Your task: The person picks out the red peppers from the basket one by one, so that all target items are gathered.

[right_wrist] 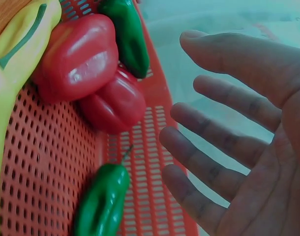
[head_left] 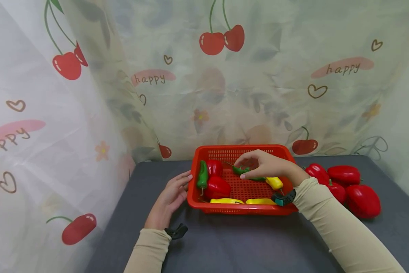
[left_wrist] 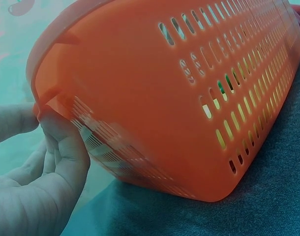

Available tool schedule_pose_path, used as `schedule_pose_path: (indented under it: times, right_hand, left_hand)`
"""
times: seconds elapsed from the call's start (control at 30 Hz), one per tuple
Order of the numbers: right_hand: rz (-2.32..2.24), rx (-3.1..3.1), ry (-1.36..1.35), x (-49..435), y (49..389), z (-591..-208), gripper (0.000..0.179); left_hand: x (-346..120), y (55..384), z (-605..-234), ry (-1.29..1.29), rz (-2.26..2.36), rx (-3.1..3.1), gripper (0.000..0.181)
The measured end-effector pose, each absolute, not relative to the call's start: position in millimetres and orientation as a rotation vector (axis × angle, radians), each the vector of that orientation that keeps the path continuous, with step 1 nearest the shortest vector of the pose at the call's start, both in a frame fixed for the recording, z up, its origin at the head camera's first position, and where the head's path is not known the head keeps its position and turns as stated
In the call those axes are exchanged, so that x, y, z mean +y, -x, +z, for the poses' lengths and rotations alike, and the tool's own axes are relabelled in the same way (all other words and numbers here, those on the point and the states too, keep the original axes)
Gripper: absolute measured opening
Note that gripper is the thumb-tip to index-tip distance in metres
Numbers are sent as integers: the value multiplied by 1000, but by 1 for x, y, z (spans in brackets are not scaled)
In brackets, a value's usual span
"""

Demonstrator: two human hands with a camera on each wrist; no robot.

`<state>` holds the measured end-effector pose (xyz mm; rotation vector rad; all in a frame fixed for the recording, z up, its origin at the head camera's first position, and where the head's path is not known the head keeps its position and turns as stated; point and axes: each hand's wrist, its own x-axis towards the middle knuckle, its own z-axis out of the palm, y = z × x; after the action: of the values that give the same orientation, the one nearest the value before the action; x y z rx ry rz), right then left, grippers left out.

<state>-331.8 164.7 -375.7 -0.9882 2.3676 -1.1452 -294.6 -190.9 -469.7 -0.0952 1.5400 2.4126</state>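
A red plastic basket [head_left: 238,148] with slotted walls stands on the table. My left hand [head_left: 172,193] pinches its left rim between thumb and fingers, plain in the left wrist view. My right hand [head_left: 264,165] hovers over the basket's inside, its fingers loosely bent and holding nothing. Beneath it lies a green pepper [right_wrist: 103,201], partly hidden by the hand in the head view. At the basket's left end are another green pepper [head_left: 202,175] and two red bell peppers [head_left: 217,187]. Yellow peppers [head_left: 226,201] lie along the near wall, and one yellow pepper [head_left: 274,183] sits below my right wrist.
Several red bell peppers [head_left: 363,201] are grouped on the grey tablecloth [head_left: 245,242] to the right of the basket, partly behind my right forearm. A cherry-printed curtain [head_left: 232,94] hangs behind the table and down its left side.
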Motion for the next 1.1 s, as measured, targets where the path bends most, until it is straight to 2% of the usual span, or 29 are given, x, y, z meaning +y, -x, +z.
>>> schedule_pose_path:
  times: [0.6,1.1]
  right_hand:
    - [-1132,2262,1004,113,352,-395,53]
    - [-1073,2211,946,89,358,-403,53]
  left_hand:
    - [-191,295,-472,106,2431,1545,44]
    - [-192,295,-472,93,2424,1558,44]
